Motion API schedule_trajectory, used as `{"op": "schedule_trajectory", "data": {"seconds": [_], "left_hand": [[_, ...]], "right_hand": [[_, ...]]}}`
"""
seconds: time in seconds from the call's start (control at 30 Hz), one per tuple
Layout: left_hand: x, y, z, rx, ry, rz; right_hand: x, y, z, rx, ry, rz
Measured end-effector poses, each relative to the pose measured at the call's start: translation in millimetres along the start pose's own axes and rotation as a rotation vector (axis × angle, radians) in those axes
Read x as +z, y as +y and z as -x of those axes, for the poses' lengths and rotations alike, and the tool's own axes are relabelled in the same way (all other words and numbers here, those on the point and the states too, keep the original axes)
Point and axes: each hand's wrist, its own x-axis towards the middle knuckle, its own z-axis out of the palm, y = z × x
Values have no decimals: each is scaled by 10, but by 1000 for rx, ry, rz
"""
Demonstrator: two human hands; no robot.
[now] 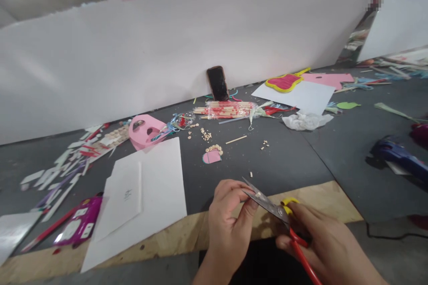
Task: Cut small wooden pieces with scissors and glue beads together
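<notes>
My right hand grips a pair of scissors with one yellow and one red handle. The blades are parted and point up and left, reaching my left hand. Thumb and fingers of that hand are pinched together beside the blade tips. A tiny pale piece shows at the blades; I cannot make out exactly what the left fingers hold. Just beyond lies a short cut wooden bit. Farther back are a pink rounded cutout edged with small beige bits, and a thin wooden stick.
A phone leans on the white partition behind wrapped sticks. White sheets and a purple package lie left. Crumpled tissue, a yellow-edged pink shape and a blue tool are right.
</notes>
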Motion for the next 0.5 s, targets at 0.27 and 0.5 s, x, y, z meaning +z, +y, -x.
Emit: {"op": "schedule_trajectory", "data": {"seconds": [0.27, 0.5], "left_hand": [[-8, -11, -10, 55, 1, -11], [-9, 10, -19, 29, -30, -44]], "right_hand": [[-18, -22, -13, -33, -25, -1], [-23, -10, -11, -66, 34, 113]]}}
